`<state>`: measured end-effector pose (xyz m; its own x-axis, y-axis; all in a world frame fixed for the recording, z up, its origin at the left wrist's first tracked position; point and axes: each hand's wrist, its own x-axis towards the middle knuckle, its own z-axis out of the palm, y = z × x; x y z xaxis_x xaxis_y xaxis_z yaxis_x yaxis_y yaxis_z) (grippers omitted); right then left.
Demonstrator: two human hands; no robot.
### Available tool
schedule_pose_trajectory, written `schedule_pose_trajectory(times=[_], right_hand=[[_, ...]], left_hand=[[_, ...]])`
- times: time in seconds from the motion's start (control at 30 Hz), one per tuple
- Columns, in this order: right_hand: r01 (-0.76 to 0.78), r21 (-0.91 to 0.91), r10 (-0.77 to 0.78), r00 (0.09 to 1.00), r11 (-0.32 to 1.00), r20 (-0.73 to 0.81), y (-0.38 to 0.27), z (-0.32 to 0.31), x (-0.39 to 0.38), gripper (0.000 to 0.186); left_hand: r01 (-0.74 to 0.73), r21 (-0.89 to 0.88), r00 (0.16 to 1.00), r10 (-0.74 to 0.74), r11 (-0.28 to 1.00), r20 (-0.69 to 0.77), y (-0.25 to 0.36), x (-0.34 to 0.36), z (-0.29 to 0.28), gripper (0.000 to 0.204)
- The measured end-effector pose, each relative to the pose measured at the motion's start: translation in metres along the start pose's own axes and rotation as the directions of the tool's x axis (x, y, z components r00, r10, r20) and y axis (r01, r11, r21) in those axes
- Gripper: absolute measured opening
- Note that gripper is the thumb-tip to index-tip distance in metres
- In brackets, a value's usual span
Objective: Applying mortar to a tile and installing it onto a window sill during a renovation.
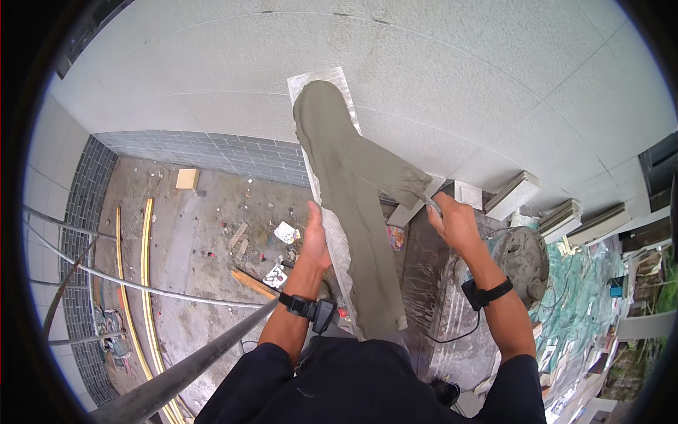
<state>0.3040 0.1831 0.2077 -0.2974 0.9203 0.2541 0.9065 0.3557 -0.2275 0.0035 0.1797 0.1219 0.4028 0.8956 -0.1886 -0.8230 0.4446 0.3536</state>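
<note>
A long white board [318,76], likely a tile, stands out from my body toward the wall, its face coated in thick grey-green mortar [353,233]. My left hand [318,237] grips the board's left edge, fingers along its side. My right hand [455,222] is closed on the handle of a trowel [392,173], whose mortar-smeared blade lies on the coating near the upper part of the board. The blade's outline partly merges with the mortar.
A pale tiled wall [494,71] rises ahead. Tile stacks [512,194] and a mortar-caked bucket [526,265] stand at right, near green sheeting [579,283]. Metal poles [198,357], long timber strips [145,283], a tan block [187,179] and scattered debris are at left.
</note>
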Motion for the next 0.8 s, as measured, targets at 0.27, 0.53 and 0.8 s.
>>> schedule_pose_trajectory(times=[0.27, 0.53, 0.8], right_hand=[[-0.218, 0.373, 0.243, 0.970, 0.902, -0.021, 0.001, -0.008, 0.060, 0.031], [-0.432, 0.815, 0.311, 0.893, 0.386, 0.326, -0.014, 0.028, 0.093, 0.031], [-0.151, 0.373, 0.178, 0.983, 0.915, -0.039, 0.011, 0.009, 0.035, 0.027]], left_hand=[[-0.010, 0.106, 1.000, 0.010, 0.994, -0.003, 0.001, -0.007, -0.004, 0.083], [0.062, 0.133, 0.998, -0.065, 0.989, 0.016, -0.006, -0.009, -0.012, 0.082], [0.087, 0.141, 0.996, -0.088, 0.986, -0.003, -0.004, -0.012, -0.025, 0.082]])
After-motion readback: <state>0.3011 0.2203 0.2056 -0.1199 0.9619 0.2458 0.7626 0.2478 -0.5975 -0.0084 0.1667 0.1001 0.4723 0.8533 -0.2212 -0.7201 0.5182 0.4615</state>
